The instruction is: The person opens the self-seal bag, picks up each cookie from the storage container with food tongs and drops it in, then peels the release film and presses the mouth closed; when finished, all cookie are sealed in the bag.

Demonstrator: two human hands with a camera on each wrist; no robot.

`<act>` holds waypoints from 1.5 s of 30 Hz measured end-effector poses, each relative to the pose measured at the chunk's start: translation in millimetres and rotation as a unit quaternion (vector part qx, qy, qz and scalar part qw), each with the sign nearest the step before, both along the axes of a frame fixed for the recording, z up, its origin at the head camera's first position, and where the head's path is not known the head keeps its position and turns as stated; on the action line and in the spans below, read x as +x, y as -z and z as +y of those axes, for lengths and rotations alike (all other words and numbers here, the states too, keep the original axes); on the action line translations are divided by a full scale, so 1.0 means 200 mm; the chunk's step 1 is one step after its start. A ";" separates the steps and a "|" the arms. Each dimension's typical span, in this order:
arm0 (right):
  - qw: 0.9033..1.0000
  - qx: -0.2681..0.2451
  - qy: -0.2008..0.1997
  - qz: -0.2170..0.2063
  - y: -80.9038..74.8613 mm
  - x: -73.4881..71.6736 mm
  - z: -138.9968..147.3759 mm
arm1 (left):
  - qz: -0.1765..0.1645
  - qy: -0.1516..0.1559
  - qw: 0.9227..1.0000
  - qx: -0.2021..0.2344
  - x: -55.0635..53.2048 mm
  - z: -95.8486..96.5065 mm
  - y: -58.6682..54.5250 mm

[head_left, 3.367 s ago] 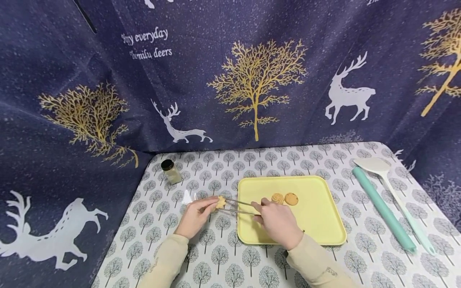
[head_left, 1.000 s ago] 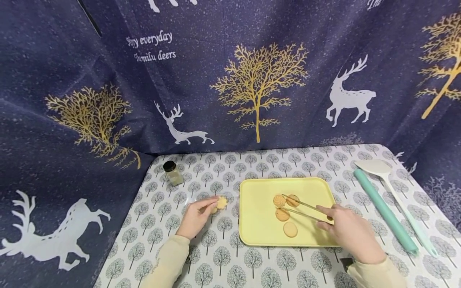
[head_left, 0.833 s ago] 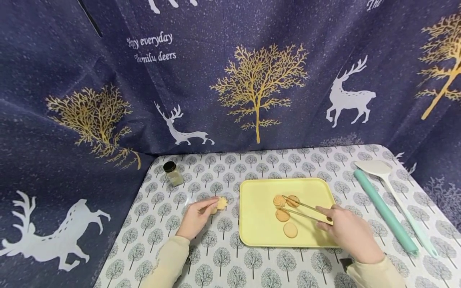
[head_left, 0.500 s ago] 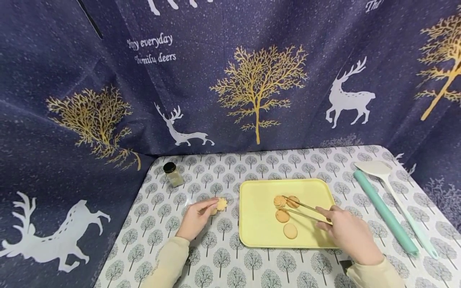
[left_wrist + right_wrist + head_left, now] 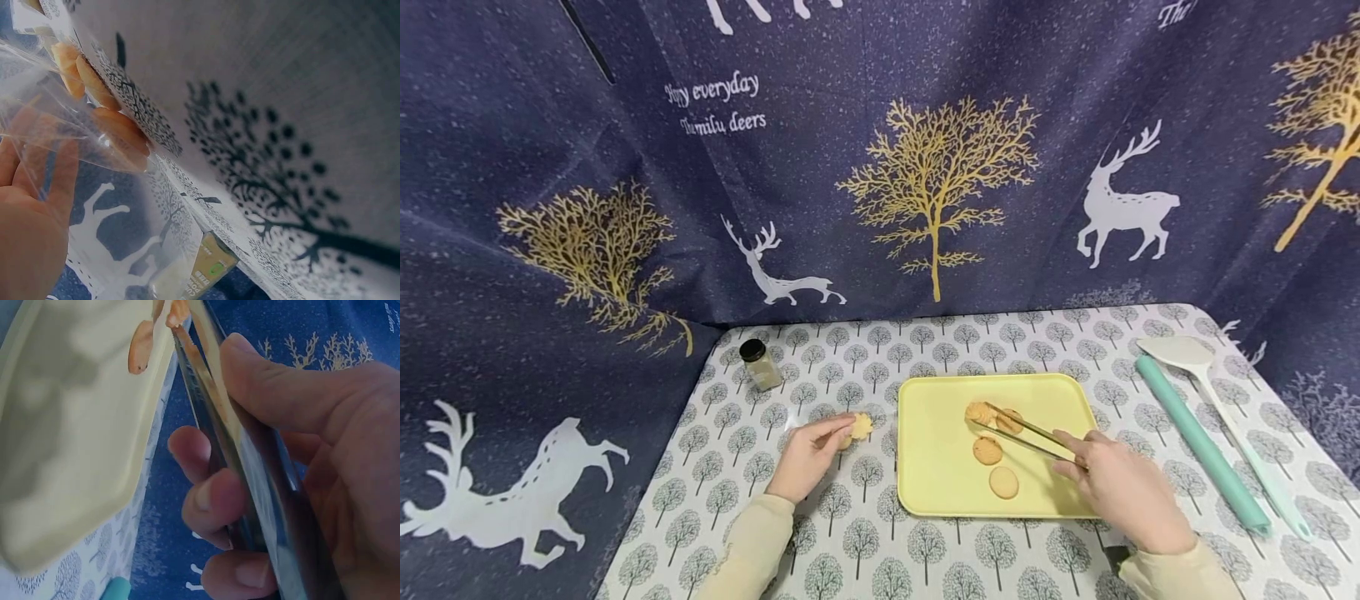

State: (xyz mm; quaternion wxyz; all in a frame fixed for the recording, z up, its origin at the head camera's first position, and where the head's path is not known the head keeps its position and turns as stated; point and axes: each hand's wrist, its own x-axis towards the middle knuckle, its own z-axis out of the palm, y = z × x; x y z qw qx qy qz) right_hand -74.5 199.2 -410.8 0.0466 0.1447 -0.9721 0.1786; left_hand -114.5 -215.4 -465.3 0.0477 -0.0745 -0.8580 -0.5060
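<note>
My left hand (image 5: 808, 454) holds a clear plastic bag (image 5: 47, 103) at the left of the table, beside a flower-shaped cookie (image 5: 862, 426) and a round cookie (image 5: 847, 442). In the left wrist view, several cookies (image 5: 122, 134) show at the film. My right hand (image 5: 1127, 492) grips metal tongs (image 5: 1028, 427). Their tips reach over the yellow tray (image 5: 925, 492) and lie either side of a swirl cookie (image 5: 977, 412). Three more cookies are on the tray: a round one (image 5: 1013, 422) partly behind the tongs, a dotted one (image 5: 988, 451) and a plain one (image 5: 1003, 482).
A black-lidded jar (image 5: 760, 364) stands at the back left. A green rolling pin (image 5: 1202, 446) and a white spatula (image 5: 1191, 354) with a pale green handle lie to the right. A patterned curtain (image 5: 820, 167) rises behind the table.
Earlier the tongs were at the flower-shaped cookie by my left hand; they have since swung right to the tray. Lately their tips and the swirl cookie have shifted slightly left.
</note>
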 end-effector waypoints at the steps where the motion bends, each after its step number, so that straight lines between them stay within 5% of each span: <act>1: 1.000 -0.001 -0.001 -0.001 0.00 0.00 -0.01 | 0.000 0.000 1.000 0.002 0.00 0.00 0.00; 26: 0.990 -0.006 -0.101 0.096 0.02 -0.05 -0.37 | 0.024 0.013 1.000 -0.005 0.01 0.00 -0.01; 35: 0.988 0.009 -0.124 0.087 0.02 -0.08 -0.46 | -0.009 0.018 0.999 0.027 0.00 0.00 0.00; 45: 0.983 0.007 -0.160 0.093 0.02 -0.11 -0.56 | 0.002 0.011 1.000 -0.004 0.00 -0.01 0.00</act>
